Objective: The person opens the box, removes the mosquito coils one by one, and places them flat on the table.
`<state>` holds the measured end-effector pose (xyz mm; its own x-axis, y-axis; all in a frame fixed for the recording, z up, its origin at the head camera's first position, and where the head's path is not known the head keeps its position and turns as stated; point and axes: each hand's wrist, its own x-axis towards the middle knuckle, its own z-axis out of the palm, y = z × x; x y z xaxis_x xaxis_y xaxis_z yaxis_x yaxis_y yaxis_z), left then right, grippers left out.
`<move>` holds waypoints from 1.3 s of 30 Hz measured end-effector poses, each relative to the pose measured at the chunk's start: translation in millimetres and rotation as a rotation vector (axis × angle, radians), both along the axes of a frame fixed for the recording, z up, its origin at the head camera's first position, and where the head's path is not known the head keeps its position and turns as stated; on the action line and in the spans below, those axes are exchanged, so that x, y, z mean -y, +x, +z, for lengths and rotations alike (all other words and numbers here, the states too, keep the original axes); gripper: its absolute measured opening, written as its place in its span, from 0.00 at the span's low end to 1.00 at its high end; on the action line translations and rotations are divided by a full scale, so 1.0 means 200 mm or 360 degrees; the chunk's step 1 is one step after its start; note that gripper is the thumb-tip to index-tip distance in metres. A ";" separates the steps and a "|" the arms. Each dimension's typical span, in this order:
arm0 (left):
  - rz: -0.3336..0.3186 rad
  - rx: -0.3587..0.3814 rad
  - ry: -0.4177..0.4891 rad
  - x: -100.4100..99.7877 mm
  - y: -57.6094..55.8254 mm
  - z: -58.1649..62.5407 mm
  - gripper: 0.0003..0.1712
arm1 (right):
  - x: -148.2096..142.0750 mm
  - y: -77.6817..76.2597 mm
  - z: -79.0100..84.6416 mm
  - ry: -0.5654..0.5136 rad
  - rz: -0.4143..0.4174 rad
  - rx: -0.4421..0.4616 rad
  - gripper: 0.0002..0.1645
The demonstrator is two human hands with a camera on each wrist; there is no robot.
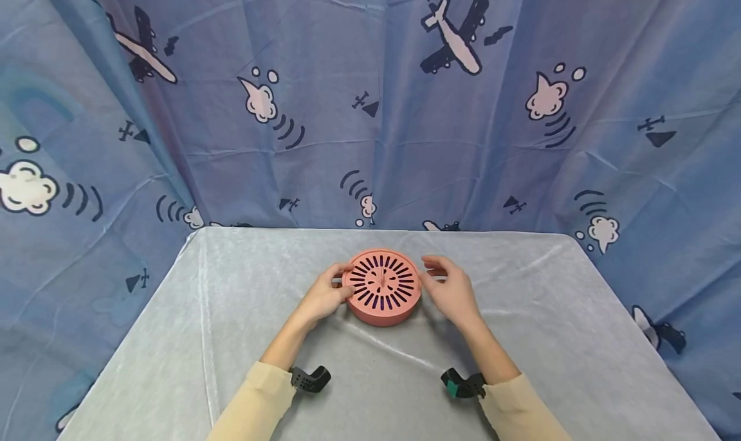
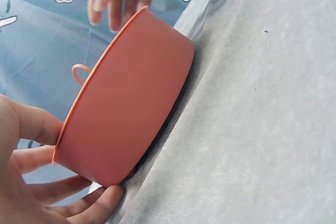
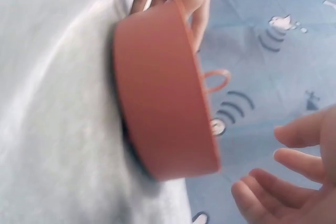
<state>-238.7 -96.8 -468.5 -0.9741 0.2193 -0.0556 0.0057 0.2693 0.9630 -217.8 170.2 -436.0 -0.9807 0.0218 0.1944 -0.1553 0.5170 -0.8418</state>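
A round coral-pink mosquito coil holder stands on the cloth-covered table. Its lid has a ring of radial slots, small seed-shaped holes and a little loop handle at the centre. At its left side my left hand grips the edge, with the thumb on the lid's rim and other fingers against the side wall and near the base. My right hand is held just off the right side, fingers loosely bent; the right wrist view shows a gap between its fingertips and the holder.
A pale grey cloth with some creases covers the table. Blue curtains printed with planes and clouds hang behind and at both sides. Each wrist wears a black band, the left band and the right band.
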 end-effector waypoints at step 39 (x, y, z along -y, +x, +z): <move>-0.0012 -0.0007 -0.0083 0.00 0.01 0.01 0.30 | 0.30 -0.16 0.01 -0.0725 0.0330 0.0708 0.24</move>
